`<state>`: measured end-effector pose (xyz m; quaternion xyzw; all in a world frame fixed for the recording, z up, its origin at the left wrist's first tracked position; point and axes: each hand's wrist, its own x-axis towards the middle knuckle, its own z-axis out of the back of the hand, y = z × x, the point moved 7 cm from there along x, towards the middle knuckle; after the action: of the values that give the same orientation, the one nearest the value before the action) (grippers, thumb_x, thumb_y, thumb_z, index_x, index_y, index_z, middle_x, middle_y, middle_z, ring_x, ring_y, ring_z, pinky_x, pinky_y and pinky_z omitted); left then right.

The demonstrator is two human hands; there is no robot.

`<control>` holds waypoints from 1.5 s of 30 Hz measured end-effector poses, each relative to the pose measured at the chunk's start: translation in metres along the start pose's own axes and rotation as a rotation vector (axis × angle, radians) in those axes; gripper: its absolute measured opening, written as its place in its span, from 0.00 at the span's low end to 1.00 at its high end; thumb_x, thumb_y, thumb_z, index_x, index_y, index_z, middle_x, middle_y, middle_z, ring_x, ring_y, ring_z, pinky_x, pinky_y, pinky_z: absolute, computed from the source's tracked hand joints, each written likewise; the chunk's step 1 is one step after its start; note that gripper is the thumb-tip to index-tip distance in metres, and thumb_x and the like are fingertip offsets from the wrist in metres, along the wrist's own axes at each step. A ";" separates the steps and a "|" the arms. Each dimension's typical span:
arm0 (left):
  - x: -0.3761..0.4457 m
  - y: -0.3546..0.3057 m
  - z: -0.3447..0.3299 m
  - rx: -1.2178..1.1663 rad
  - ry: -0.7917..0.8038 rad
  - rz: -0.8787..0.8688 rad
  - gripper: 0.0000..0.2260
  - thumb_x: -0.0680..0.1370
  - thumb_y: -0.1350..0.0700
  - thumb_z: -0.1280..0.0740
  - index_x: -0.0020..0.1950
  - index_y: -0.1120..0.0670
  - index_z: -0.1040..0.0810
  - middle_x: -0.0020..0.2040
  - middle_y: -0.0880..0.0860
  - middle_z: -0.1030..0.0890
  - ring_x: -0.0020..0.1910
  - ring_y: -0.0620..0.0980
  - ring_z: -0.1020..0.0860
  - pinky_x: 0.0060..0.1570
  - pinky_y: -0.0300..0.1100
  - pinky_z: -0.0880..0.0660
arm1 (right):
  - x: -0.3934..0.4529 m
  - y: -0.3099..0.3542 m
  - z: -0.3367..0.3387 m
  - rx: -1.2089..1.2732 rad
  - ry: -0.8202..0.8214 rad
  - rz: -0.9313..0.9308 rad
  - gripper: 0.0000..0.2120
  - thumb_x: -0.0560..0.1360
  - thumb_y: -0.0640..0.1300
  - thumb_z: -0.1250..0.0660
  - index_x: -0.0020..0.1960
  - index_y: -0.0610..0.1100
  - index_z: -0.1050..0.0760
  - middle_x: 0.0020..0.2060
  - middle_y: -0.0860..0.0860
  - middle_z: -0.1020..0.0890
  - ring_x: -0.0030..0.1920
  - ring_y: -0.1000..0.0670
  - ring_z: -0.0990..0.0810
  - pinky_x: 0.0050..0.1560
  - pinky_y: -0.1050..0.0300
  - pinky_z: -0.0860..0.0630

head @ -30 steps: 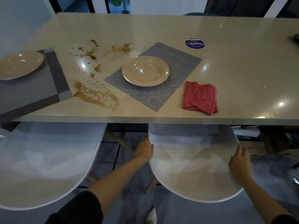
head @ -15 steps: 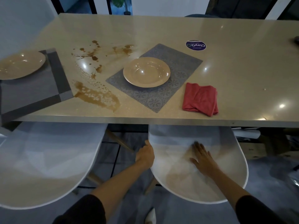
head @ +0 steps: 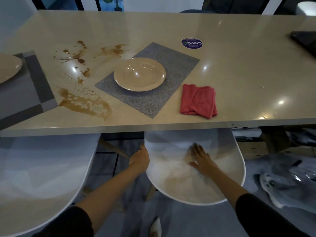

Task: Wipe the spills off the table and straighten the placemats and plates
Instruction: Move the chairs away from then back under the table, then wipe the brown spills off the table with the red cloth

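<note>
white chair [head: 196, 187] edge is being gripped by left hand [head: 139, 159]; right hand [head: 201, 159], fingers [head: 195, 148] spread, is being pressed flat on seat. red cloth [head: 198, 100] is lying on surface [head: 239, 74].

Head view, high, looking down at table [head: 239, 69], near

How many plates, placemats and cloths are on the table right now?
Round beige plates: 2
Grey woven placemats: 2
Folded red cloths: 1
Total: 5
</note>
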<state>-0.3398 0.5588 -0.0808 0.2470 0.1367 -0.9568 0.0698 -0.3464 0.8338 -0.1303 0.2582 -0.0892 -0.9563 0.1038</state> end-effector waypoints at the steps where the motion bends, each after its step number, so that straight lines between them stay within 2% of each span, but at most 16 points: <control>1: -0.001 0.002 0.001 -0.003 0.014 -0.003 0.19 0.81 0.61 0.46 0.71 0.65 0.41 0.59 0.62 0.22 0.55 0.60 0.22 0.52 0.50 0.24 | -0.002 0.002 0.004 -0.003 -0.006 0.002 0.39 0.77 0.65 0.52 0.77 0.43 0.63 0.75 0.49 0.64 0.77 0.47 0.60 0.75 0.40 0.50; 3: -0.002 0.004 0.006 0.006 0.029 -0.035 0.19 0.81 0.58 0.47 0.71 0.62 0.39 0.56 0.60 0.21 0.51 0.59 0.21 0.46 0.48 0.24 | -0.007 0.012 0.019 -0.040 -0.094 0.055 0.46 0.69 0.73 0.66 0.77 0.44 0.59 0.75 0.51 0.59 0.77 0.49 0.57 0.76 0.45 0.51; 5: -0.005 0.005 0.015 0.058 0.010 -0.074 0.17 0.81 0.54 0.47 0.68 0.59 0.35 0.56 0.58 0.22 0.50 0.57 0.21 0.41 0.45 0.28 | -0.017 0.031 0.049 -0.055 -0.225 0.151 0.46 0.69 0.71 0.70 0.77 0.45 0.48 0.76 0.50 0.45 0.76 0.48 0.43 0.73 0.49 0.43; 8: -0.014 0.002 0.037 0.135 -0.010 -0.140 0.16 0.81 0.52 0.47 0.65 0.57 0.32 0.59 0.58 0.23 0.53 0.57 0.22 0.43 0.44 0.30 | -0.041 0.073 0.099 -0.087 -0.483 0.388 0.35 0.77 0.65 0.61 0.64 0.45 0.26 0.57 0.46 0.19 0.55 0.45 0.19 0.49 0.51 0.21; 10: -0.022 -0.004 0.056 0.112 -0.031 -0.208 0.16 0.81 0.50 0.46 0.66 0.54 0.32 0.59 0.57 0.23 0.54 0.57 0.22 0.47 0.47 0.27 | -0.055 0.094 0.125 -0.122 -0.692 0.526 0.23 0.80 0.57 0.49 0.53 0.44 0.21 0.44 0.48 0.17 0.41 0.47 0.17 0.31 0.55 0.22; 12: -0.031 -0.008 0.081 0.050 -0.099 -0.278 0.14 0.80 0.49 0.45 0.62 0.52 0.29 0.56 0.54 0.21 0.52 0.56 0.21 0.49 0.49 0.24 | -0.065 0.114 0.151 -0.136 -0.880 0.591 0.12 0.78 0.48 0.39 0.46 0.42 0.21 0.37 0.47 0.20 0.35 0.46 0.20 0.26 0.55 0.27; 14: -0.036 -0.009 0.105 -0.018 -0.177 -0.332 0.11 0.80 0.48 0.44 0.56 0.51 0.27 0.51 0.51 0.20 0.46 0.53 0.21 0.45 0.51 0.22 | -0.066 0.130 0.179 -0.115 -1.000 0.585 0.07 0.77 0.42 0.36 0.44 0.40 0.23 0.37 0.46 0.23 0.36 0.45 0.24 0.30 0.52 0.29; 16: -0.041 -0.005 0.128 -0.089 -0.250 -0.371 0.10 0.80 0.49 0.44 0.52 0.51 0.26 0.46 0.50 0.20 0.42 0.51 0.22 0.42 0.52 0.23 | -0.057 0.138 0.203 -0.104 -1.057 0.514 0.07 0.76 0.42 0.36 0.49 0.38 0.24 0.43 0.44 0.23 0.43 0.44 0.25 0.39 0.50 0.26; 19: -0.046 0.006 0.158 -0.200 -0.358 -0.405 0.08 0.80 0.52 0.43 0.51 0.51 0.25 0.42 0.49 0.19 0.40 0.49 0.23 0.41 0.50 0.24 | -0.023 0.126 0.220 -0.033 -1.002 0.230 0.18 0.75 0.49 0.35 0.61 0.41 0.27 0.59 0.44 0.24 0.59 0.42 0.26 0.55 0.45 0.26; 23: -0.045 0.035 0.182 -0.252 -0.402 -0.359 0.09 0.80 0.55 0.42 0.54 0.52 0.24 0.43 0.52 0.19 0.41 0.52 0.21 0.40 0.50 0.23 | 0.016 0.102 0.221 0.053 -0.819 -0.083 0.33 0.74 0.62 0.40 0.74 0.45 0.39 0.75 0.44 0.39 0.75 0.40 0.44 0.72 0.37 0.50; 26: -0.039 0.061 0.194 -0.284 -0.422 -0.326 0.09 0.80 0.54 0.42 0.55 0.51 0.24 0.43 0.52 0.19 0.42 0.52 0.21 0.42 0.51 0.22 | 0.032 0.082 0.216 0.100 -0.742 -0.262 0.37 0.74 0.66 0.42 0.77 0.50 0.47 0.77 0.43 0.46 0.76 0.37 0.52 0.71 0.32 0.58; 29: -0.026 0.090 0.210 -0.330 -0.455 -0.321 0.08 0.80 0.55 0.41 0.54 0.52 0.23 0.46 0.52 0.19 0.42 0.49 0.23 0.41 0.46 0.26 | 0.042 0.076 0.214 0.171 -0.727 -0.356 0.34 0.75 0.62 0.41 0.76 0.49 0.43 0.75 0.39 0.43 0.74 0.35 0.46 0.71 0.34 0.50; 34: -0.003 0.139 0.245 -0.293 -0.536 -0.295 0.09 0.81 0.56 0.41 0.55 0.56 0.23 0.48 0.54 0.20 0.43 0.52 0.23 0.42 0.45 0.28 | 0.051 0.066 0.221 0.299 -0.889 -0.280 0.29 0.69 0.46 0.48 0.61 0.27 0.27 0.60 0.30 0.24 0.59 0.30 0.25 0.61 0.37 0.28; 37: 0.013 0.166 0.265 -0.230 -0.605 -0.294 0.09 0.81 0.57 0.40 0.56 0.57 0.22 0.52 0.53 0.22 0.47 0.52 0.23 0.42 0.42 0.29 | 0.046 0.073 0.230 0.286 -0.936 -0.304 0.21 0.71 0.34 0.43 0.62 0.27 0.28 0.57 0.30 0.23 0.57 0.31 0.23 0.59 0.39 0.27; 41: 0.031 0.208 0.281 -0.161 -0.664 -0.258 0.08 0.80 0.55 0.39 0.55 0.54 0.23 0.52 0.50 0.24 0.48 0.49 0.24 0.44 0.43 0.25 | 0.030 0.081 0.246 0.462 -1.069 -0.354 0.17 0.75 0.37 0.48 0.58 0.34 0.27 0.51 0.32 0.20 0.50 0.34 0.22 0.51 0.45 0.27; 45: 0.034 0.242 0.292 -0.096 -0.755 -0.226 0.08 0.79 0.57 0.39 0.55 0.54 0.22 0.51 0.51 0.24 0.48 0.51 0.25 0.39 0.43 0.27 | 0.013 0.093 0.272 0.778 -1.197 -0.485 0.12 0.78 0.37 0.45 0.57 0.33 0.28 0.50 0.33 0.22 0.50 0.35 0.23 0.48 0.46 0.29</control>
<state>-0.4531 0.2393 0.0932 -0.1421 0.1721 -0.9745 0.0209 -0.4826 0.7728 0.1164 -0.2751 -0.4023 -0.8289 -0.2746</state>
